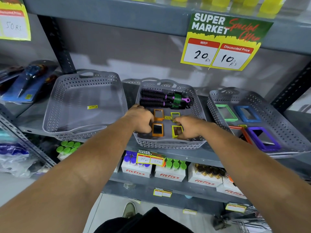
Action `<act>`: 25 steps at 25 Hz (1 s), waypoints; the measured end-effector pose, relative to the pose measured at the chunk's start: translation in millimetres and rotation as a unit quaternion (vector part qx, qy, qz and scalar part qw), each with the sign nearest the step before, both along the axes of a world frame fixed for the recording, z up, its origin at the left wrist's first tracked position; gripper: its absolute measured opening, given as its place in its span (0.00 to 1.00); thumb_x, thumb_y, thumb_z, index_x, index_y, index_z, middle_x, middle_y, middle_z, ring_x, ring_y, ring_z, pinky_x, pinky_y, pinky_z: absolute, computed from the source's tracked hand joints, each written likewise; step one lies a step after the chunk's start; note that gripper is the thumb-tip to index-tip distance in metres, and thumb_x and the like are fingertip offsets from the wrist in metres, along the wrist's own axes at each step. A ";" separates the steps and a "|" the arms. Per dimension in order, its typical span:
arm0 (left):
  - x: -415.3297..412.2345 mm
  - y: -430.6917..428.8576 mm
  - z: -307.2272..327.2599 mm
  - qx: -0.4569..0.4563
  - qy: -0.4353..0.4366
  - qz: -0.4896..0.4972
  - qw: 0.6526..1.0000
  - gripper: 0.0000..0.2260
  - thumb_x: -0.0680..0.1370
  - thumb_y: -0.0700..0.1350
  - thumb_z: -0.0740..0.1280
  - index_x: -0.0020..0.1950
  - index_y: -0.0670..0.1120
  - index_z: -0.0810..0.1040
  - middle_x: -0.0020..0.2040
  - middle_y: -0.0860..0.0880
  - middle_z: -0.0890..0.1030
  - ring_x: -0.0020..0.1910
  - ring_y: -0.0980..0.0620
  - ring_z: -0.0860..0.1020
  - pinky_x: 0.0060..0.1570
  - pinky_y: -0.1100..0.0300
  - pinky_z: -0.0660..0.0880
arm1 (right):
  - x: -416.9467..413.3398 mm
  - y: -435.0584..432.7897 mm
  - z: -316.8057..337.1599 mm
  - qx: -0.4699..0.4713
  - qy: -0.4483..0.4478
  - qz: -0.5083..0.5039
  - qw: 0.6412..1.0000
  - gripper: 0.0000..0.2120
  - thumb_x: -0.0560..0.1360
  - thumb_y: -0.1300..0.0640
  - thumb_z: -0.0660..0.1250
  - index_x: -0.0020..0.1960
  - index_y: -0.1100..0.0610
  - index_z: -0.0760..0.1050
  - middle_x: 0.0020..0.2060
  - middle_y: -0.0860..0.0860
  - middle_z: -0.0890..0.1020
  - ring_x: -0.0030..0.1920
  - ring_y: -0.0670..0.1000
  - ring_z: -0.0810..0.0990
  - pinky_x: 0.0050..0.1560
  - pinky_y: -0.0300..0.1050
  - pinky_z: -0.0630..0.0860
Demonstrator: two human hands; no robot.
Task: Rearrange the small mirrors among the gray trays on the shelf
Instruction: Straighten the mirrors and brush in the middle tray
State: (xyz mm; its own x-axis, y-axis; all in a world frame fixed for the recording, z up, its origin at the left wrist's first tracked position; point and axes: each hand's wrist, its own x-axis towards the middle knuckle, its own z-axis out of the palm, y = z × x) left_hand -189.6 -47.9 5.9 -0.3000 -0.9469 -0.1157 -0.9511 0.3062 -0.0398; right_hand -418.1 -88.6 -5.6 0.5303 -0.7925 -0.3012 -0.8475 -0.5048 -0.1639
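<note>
Three gray trays sit on the shelf. The left tray (55,105) holds only a yellow sticker. In the middle tray (168,143) lie two orange mirrors (157,129) (158,114) and two yellow-green mirrors (175,115) (176,131), in front of some hair brushes (159,98). My left hand (140,119) rests in this tray, its curled fingers touching the orange mirrors. My right hand (188,127) pinches the near yellow-green mirror by its edge. The right tray (217,98) carries larger green (226,112), blue (247,113), red (242,132) and purple (264,138) framed mirrors.
A price sign (223,42) hangs from the shelf above. Packaged goods (25,81) lie at the far left. Boxes of bottles (170,172) fill the shelf below. A dark upright post (57,44) stands behind the left tray.
</note>
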 end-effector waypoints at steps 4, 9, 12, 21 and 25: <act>-0.8 0.2 -0.4 -0.001 -0.005 0.002 1.000 0.20 0.60 0.54 0.64 0.50 0.55 0.83 0.41 0.52 0.82 0.45 0.48 0.75 0.58 0.50 0.65 | 4.3 3.6 -0.8 -0.007 -0.023 -0.004 1.000 0.36 0.65 0.47 0.78 0.67 0.53 0.67 0.51 0.51 0.80 0.47 0.53 0.79 0.50 0.51 0.78; -0.5 -0.4 -0.8 -0.001 -0.012 0.000 1.000 0.20 0.61 0.54 0.64 0.51 0.54 0.83 0.43 0.52 0.83 0.47 0.48 0.77 0.59 0.50 0.65 | 4.1 5.3 0.1 -0.009 -0.033 -0.011 0.999 0.35 0.64 0.49 0.78 0.66 0.55 0.68 0.55 0.55 0.80 0.51 0.55 0.79 0.53 0.55 0.78; -0.5 -0.7 -0.9 -0.001 -0.012 0.000 1.000 0.20 0.61 0.54 0.65 0.51 0.54 0.83 0.43 0.52 0.83 0.46 0.48 0.77 0.59 0.50 0.65 | 4.6 5.7 -1.0 -0.010 -0.040 -0.011 0.999 0.36 0.65 0.50 0.78 0.67 0.57 0.67 0.56 0.55 0.80 0.52 0.55 0.79 0.54 0.54 0.77; 0.8 -1.2 -2.8 -0.006 -0.005 0.002 1.000 0.20 0.61 0.55 0.64 0.51 0.55 0.83 0.41 0.53 0.83 0.45 0.49 0.76 0.58 0.51 0.65 | 3.2 6.3 -5.3 -0.010 -0.072 -0.019 0.997 0.39 0.64 0.51 0.79 0.70 0.54 0.64 0.59 0.53 0.79 0.53 0.54 0.78 0.52 0.48 0.75; 1.0 -1.5 -3.8 -0.008 -0.007 0.003 1.000 0.19 0.61 0.55 0.65 0.50 0.55 0.83 0.41 0.53 0.83 0.44 0.50 0.76 0.57 0.51 0.66 | 2.2 6.1 -7.0 -0.005 -0.072 -0.023 0.997 0.42 0.64 0.51 0.79 0.72 0.53 0.62 0.62 0.53 0.78 0.57 0.54 0.77 0.55 0.49 0.75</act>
